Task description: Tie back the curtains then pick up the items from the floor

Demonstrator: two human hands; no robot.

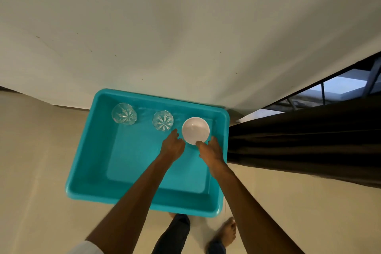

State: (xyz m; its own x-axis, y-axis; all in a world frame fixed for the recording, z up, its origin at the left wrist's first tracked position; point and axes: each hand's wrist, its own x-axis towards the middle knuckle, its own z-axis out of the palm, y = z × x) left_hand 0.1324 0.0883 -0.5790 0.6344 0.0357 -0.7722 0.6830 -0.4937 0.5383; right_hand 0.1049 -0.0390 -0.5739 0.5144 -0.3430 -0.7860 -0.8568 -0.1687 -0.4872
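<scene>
A pale off-white wall [185, 27] fills the whole upper half of the frame, lit unevenly and brighter toward the middle. A few small dark specks [220, 51] dot it right of centre, and there is a brownish smudge [37, 37] at the upper left. Where the wall meets the ground at the left edge runs a thin dark skirting line [68, 107]. The floor [37, 171] is smooth and cream-coloured, spreading across the lower left and lower right. At the right edge a slice of window [340, 86] shows bluish daylight, crossed by thin dark bars [322, 90].
</scene>
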